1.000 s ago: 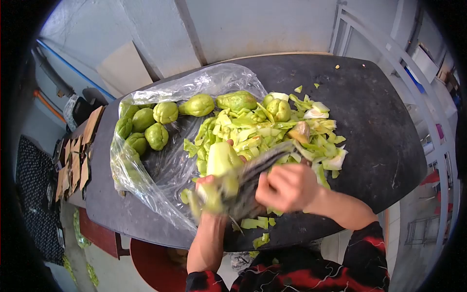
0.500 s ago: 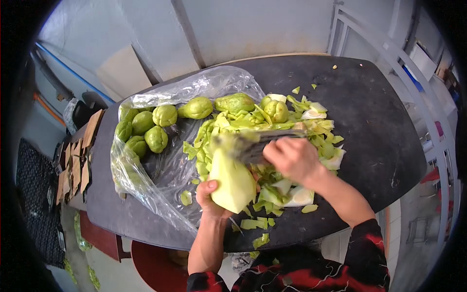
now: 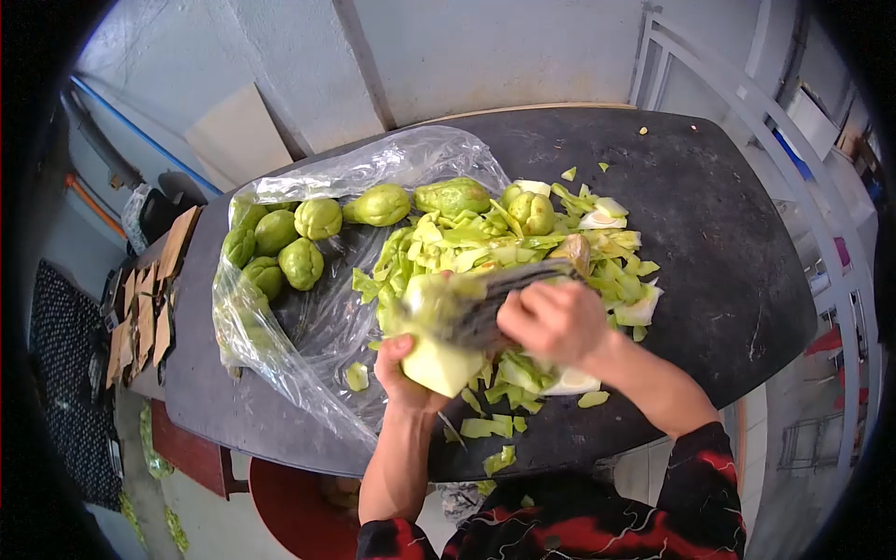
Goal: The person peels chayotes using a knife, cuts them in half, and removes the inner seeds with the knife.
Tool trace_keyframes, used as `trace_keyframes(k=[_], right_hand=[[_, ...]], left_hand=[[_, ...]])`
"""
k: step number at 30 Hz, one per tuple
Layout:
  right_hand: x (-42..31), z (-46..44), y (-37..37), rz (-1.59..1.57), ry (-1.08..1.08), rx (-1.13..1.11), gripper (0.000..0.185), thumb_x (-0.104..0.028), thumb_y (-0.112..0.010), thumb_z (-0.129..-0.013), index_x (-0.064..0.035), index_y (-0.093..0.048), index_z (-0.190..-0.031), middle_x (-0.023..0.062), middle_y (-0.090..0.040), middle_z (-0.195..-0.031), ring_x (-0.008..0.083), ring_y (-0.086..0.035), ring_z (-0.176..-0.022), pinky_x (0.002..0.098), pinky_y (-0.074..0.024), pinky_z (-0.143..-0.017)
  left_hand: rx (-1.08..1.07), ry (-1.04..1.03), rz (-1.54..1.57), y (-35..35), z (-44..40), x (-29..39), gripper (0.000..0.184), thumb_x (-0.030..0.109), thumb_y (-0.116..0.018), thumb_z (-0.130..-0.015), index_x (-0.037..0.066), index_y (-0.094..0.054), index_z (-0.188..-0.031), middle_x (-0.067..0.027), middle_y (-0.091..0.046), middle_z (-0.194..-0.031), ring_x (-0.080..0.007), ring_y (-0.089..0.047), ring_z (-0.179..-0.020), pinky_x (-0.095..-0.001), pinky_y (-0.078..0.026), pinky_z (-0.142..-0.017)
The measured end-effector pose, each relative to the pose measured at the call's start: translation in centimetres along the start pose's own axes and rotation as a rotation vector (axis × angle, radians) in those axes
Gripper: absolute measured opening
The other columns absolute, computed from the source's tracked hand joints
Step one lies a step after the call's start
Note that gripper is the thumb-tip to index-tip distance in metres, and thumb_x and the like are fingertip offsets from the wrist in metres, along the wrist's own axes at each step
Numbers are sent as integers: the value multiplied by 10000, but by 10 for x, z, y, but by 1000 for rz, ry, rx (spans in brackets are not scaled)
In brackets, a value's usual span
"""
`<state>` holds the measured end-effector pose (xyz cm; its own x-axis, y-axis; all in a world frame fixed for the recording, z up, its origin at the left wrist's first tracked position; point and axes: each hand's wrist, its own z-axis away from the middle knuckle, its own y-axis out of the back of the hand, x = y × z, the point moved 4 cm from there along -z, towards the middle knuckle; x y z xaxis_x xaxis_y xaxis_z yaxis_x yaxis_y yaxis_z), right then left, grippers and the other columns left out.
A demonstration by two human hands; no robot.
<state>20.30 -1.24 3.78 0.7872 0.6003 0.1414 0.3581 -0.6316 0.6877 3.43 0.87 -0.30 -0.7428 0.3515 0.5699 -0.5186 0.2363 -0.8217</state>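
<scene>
A pale green peeled chayote (image 3: pixel 439 366) is in my left hand (image 3: pixel 408 378), thumb on its near left side. My right hand (image 3: pixel 553 320) is closed round a dark blade-like tool (image 3: pixel 481 303), blurred by motion, which lies across the upper part of the chayote. Its exact shape and cutting edge cannot be made out. Just beyond both hands spreads a heap of green peelings (image 3: pixel 485 245). Whole chayotes (image 3: pixel 301 264) rest at the left in a clear plastic bag (image 3: pixel 322 359), and others lie along the heap's far side.
The dark table (image 3: pixel 719 243) has scattered peel bits near its front edge. A red tub (image 3: pixel 289 513) stands below that edge. Torn cardboard (image 3: pixel 147 317) is at the left, a grey metal railing (image 3: pixel 793 131) at the right, and a wall behind.
The dark tool has swept back and forth over the chayote, with my right hand moving along. My left hand has turned and shifted the chayote slightly; it stays held.
</scene>
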Motion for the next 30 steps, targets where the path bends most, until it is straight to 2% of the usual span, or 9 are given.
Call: trace_keyframes(k=[5,6,10,13,17,20,26,28,30], right_hand=[[9,2,-1,3,-23,-3,55,-66,-610,-755,-74,-557,-769,9,-494,-593,134,-566,-510,273,-471,-422],[5,0,4,24,3,-6,42,-92,-604,-788,-100,-562,-786,-8,-515,-599,109,-582,-520,249,-475,-425],[-14,-5,22,-53,78,14,62,-100,-609,-744,-94,-565,-786,-24,-476,-620,102,-543,-540,230,-448,-446],[-16,-4,21,-43,102,54,71,-100,-616,-738,-88,-564,-785,-15,-464,-615,110,-538,-545,233,-445,-446],[-30,-2,19,-41,186,79,82,-79,-620,-732,-88,-559,-785,-14,-438,-608,117,-505,-538,224,-409,-435],[-41,1,12,-56,225,158,83,-42,-605,-740,-88,-549,-782,-24,-397,-602,110,-446,-526,215,-328,-418],[-45,0,12,-28,235,157,75,-46,-605,-757,-82,-547,-788,-24,-395,-600,111,-443,-529,217,-328,-418],[-46,-1,13,-32,234,146,74,-48,-605,-757,-80,-548,-792,-24,-399,-601,111,-448,-529,215,-326,-419],[-46,-2,16,-37,233,137,74,-49,-605,-756,-78,-550,-796,-23,-402,-602,110,-454,-530,214,-323,-419]], left_hand=[[-47,6,-138,7,-4,5,894,472,-621,-712,35,-372,-1450,-178,-533,-1323,-321,-594,-1135,-535,-558,-806],[-99,-4,-90,1,-4,4,896,464,-596,-744,23,-349,-1483,-194,-544,-1329,-342,-582,-1160,-475,-524,-927],[-22,-100,41,8,-5,2,784,510,-506,-863,42,-375,-1479,-191,-539,-1363,-321,-569,-1191,-452,-457,-1025],[149,-64,45,19,-12,7,671,489,-483,-917,48,-450,-1421,-194,-574,-1321,-325,-577,-1181,-464,-464,-1013],[-2,-37,284,33,-14,9,640,536,-419,-975,73,-449,-1416,-217,-611,-1192,-332,-610,-1057,-437,-516,-925],[41,-56,209,24,-12,7,598,524,-440,-978,87,-456,-1386,-183,-612,-1126,-293,-606,-1000,-410,-522,-872],[96,-84,87,17,-10,3,547,481,-478,-965,72,-498,-1329,-163,-611,-1121,-271,-591,-1011,-402,-499,-899],[160,-89,68,21,-10,2,557,482,-542,-921,8,-568,-1211,-186,-662,-1076,-281,-648,-965,-396,-526,-878],[143,-84,56,21,-9,2,563,484,-514,-936,32,-540,-1269,-175,-642,-1105,-277,-623,-999,-394,-510,-896]])
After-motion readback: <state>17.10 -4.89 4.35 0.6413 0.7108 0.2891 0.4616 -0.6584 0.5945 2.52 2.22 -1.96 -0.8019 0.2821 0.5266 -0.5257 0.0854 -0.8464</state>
